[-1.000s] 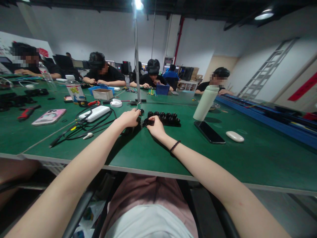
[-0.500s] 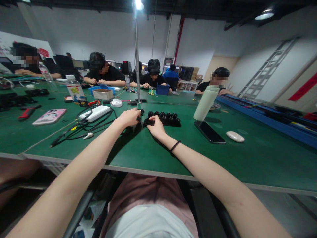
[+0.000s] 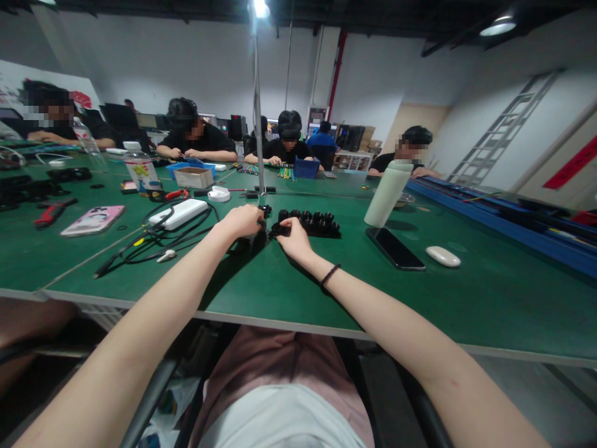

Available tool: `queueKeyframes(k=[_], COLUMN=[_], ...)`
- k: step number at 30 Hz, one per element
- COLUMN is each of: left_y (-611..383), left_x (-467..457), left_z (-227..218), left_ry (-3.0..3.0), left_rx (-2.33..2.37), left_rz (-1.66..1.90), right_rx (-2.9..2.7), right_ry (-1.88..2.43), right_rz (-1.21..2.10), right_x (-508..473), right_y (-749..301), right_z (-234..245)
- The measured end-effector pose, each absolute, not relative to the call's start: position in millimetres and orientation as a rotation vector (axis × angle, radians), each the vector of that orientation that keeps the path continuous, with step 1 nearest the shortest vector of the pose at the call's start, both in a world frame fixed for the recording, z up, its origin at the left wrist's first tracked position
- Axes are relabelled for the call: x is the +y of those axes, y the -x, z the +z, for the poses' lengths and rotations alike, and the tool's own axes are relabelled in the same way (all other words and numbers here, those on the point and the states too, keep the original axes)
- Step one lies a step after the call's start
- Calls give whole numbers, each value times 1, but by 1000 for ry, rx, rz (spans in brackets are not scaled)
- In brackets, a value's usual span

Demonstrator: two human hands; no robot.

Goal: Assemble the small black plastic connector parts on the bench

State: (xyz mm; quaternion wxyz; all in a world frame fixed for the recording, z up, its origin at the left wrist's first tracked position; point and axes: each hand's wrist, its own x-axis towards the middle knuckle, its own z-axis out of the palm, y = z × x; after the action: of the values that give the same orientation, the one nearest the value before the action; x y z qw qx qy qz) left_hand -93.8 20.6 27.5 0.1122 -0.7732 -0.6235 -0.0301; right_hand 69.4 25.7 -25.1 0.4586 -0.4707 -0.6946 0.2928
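A black strip point(image 3: 326, 232) with several round, knob-like black pieces standing along it lies on the green table. My right hand point(image 3: 295, 239) is closed at its left end, thumb and fingers pinched on the dark edge there. Just to the left, my left hand point(image 3: 244, 220) has its fingers curled round a small black part point(image 3: 267, 211), which pokes out past the fingertips. The hands are close together with a narrow gap between them. Fine detail of the black pieces is too dark to make out, and the fingers partly cover them.
Right of the strip are a phone point(image 3: 395, 249), a pale green bottle point(image 3: 388, 194) and a white oval case point(image 3: 443, 256). To the left lie a white power bank point(image 3: 179, 214), black cables, an earbud point(image 3: 166, 255) and a pink case point(image 3: 93, 221). A metal pole point(image 3: 259, 124) rises behind. Co-workers sit opposite.
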Motion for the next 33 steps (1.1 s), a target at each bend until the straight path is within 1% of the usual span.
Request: queueKeyframes(k=[33], left_y=[92], left_x=[20], left_z=[28], left_ry=[2192], left_rx=[-1898], left_rz=[-124], right_rx=[-1701], right_ry=[1161], right_rz=[735], right_x=[25], right_y=[-69], right_z=[-24])
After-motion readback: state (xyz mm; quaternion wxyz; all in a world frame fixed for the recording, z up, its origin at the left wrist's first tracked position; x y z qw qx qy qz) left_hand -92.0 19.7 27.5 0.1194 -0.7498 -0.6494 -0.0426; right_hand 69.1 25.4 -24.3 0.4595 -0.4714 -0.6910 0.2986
